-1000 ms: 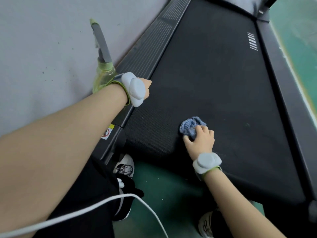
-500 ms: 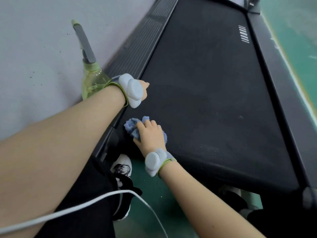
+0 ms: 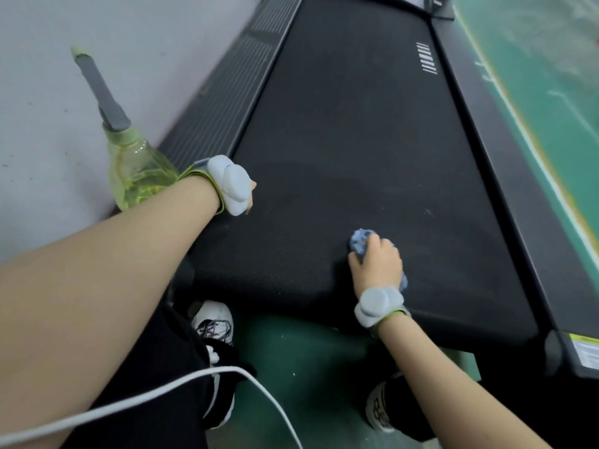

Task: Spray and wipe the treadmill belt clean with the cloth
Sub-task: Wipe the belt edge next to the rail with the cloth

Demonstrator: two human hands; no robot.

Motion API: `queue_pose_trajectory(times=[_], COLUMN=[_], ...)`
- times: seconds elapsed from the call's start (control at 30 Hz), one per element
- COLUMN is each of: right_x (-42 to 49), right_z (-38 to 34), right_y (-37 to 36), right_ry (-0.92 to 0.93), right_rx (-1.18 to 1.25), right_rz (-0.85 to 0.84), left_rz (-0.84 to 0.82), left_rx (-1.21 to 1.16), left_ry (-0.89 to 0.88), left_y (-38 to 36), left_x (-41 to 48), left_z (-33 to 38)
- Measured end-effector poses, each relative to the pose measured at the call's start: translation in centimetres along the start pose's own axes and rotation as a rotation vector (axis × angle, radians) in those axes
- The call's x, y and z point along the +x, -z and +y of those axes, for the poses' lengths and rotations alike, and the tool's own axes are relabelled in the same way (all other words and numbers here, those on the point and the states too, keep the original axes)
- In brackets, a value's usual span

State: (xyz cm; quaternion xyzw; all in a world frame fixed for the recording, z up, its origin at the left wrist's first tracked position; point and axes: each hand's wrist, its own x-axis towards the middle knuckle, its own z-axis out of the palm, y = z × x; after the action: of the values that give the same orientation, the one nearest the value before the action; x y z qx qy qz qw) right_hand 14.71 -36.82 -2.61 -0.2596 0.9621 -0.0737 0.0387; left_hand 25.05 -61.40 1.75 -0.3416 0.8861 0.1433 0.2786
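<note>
1. spray bottle: clear yellow-green, seen far L against the grey wall, its base hidden behind the L forearm. The long axis is tilted, base low-R and grey nozzle up-L, so the tip is pointed away from the belt. It is prob. parked clear of the wiping path and not aimed for a spray.
2. L hand: only a sliver is shown past the wrist tracker, over the belt's L edge by the ribbed side rail. The grip is hidden, so it cannot be told whether fingers are wrapped on the bottle.
3. treadmill belt: black, w/ its long axis run away from the viewer toward frame top. Faint smears are seen near the cloth.
4. cloth: blue, bunched into a wad, so no clear long axis is shown. It is pressed onto the belt's near part, R of centre. The wadding is judged to give a firm scrubbing pad.
5. R hand: laid on top of the cloth, fingers curled over it and clamped, pointed up-belt. The wipe step is judged under way, w/ most of the belt beyond prob. left to do.
6. R side rail: untouched, w/ green floor beyond it.
</note>
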Motion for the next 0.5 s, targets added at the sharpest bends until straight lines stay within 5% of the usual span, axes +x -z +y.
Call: queue_pose_trajectory(times=[0.13, 0.27, 0.33, 0.5], right_x=[-1.9, -1.1, 0.6, 6.6], right_z=[-4.9, -3.3, -0.3, 8.6], right_y=[-0.9, -1.3, -1.3, 1.8], right_ry=[0.337, 0.579, 0.512, -0.120], right_rx=[0.087, 0.095, 0.073, 0.040], right_rz=[-0.080, 0.066, 0.086, 0.076], left_rz=[-0.051, -0.078, -0.088, -0.118], left_rx=[0.175, 0.208, 0.256, 0.346], left_ry=[0.042, 0.020, -0.013, -0.020], left_y=[0.1, 0.2, 0.3, -0.7], left_x=[1.1, 2.4, 1.9, 1.0], left_z=[1.4, 3.1, 3.4, 3.9])
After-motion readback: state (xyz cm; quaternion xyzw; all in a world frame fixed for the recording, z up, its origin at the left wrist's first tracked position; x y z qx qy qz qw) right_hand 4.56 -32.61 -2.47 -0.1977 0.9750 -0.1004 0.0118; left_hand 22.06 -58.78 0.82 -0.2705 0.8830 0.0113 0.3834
